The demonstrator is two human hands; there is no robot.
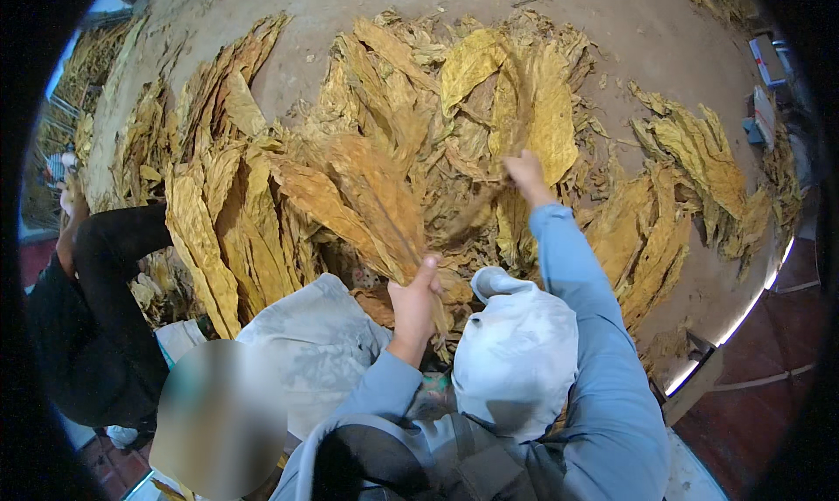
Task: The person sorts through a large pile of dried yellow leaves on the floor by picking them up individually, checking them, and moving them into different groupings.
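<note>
My left hand (412,304) is closed around the stem ends of a bunch of dried tobacco leaves (363,199). The orange-brown blades fan out up and to the left from the fist, over the pile. Farther out to the right, my right hand (528,176) is closed, with its fingers pinched at the lower end of a yellow tobacco leaf (507,121). That leaf is partly smeared by motion. Beside it lies a broad yellow leaf (552,116). Both hands are over a large heap of crumpled leaves (384,90).
Stacks of long leaves lie left (214,230) and right (642,230) of the heap, with another bundle (699,156) farther right. A person in black (105,317) sits at the left. My pale-clothed knees (516,352) rise at the near edge. Boxes (767,62) stand far right.
</note>
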